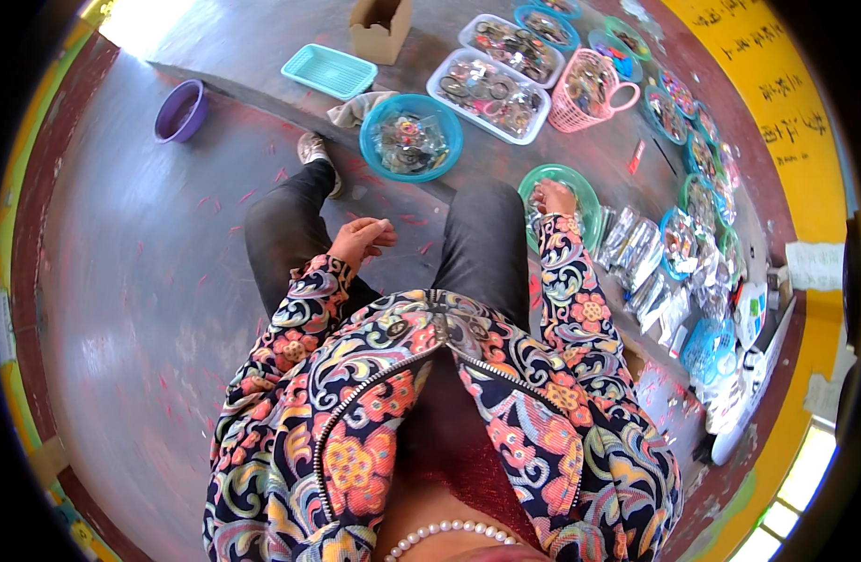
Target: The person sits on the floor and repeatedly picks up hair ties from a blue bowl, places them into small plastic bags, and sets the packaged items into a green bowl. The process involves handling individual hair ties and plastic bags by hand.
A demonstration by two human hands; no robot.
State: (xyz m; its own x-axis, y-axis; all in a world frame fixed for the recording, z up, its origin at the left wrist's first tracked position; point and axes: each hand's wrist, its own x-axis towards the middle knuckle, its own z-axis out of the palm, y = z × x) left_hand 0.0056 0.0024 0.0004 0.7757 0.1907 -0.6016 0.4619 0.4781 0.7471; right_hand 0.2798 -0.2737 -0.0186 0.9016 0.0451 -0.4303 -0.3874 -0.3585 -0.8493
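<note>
My left hand [360, 242] hovers above my left thigh. Its fingers are curled together in a pinch, and whatever may be between them is too small to make out. At the right, my right hand [554, 198] reaches into a round green basin [586, 201]. Its fingers are bent down and partly hidden, so what they grip cannot be made out. A blue round basin [368, 140] stands ahead between my hands, with small clear bags of mixed small items [410, 142] inside it.
Two white trays [534, 131] of small items and a pink handled basket [564, 117] stand beyond. A turquoise tray [329, 71], cardboard box [379, 36] and purple basin [179, 110] sit farther left. Silvery packets [634, 248] and several filled baskets line the right.
</note>
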